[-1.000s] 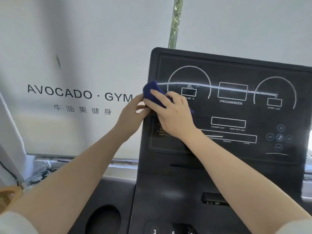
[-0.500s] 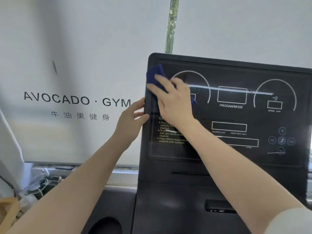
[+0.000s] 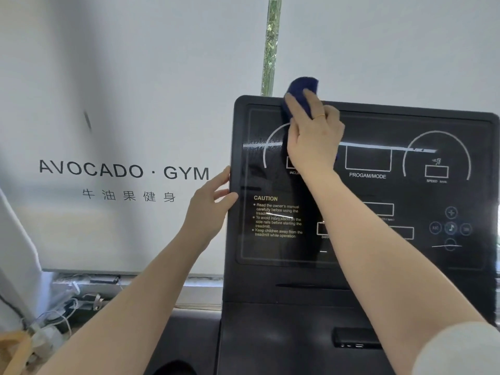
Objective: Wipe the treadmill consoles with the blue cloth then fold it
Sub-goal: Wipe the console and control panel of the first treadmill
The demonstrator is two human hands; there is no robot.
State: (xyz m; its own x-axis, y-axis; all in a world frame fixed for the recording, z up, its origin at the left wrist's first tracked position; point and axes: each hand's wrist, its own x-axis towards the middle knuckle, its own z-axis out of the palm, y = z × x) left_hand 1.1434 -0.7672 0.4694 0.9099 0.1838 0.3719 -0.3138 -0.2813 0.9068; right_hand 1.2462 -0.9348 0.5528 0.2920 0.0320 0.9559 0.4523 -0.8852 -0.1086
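Observation:
A black treadmill console (image 3: 405,201) with white dial outlines and a CAUTION label fills the right half of the view. My right hand (image 3: 313,139) presses a dark blue cloth (image 3: 301,90) against the console's top edge, near its upper left corner. The cloth bulges up above the rim; the rest of it lies hidden under my fingers. My left hand (image 3: 209,207) rests on the console's left edge at mid height, thumb on the front face, fingers spread and holding nothing else.
A white blind printed AVOCADO · GYM (image 3: 124,170) hangs behind on the left. White cables (image 3: 54,318) lie tangled on the sill at lower left. A dark slot (image 3: 355,341) sits in the panel under the screen.
My right hand has carried the cloth up and to the right, from the left dial area to the console's top edge. My left hand has stayed on the left edge.

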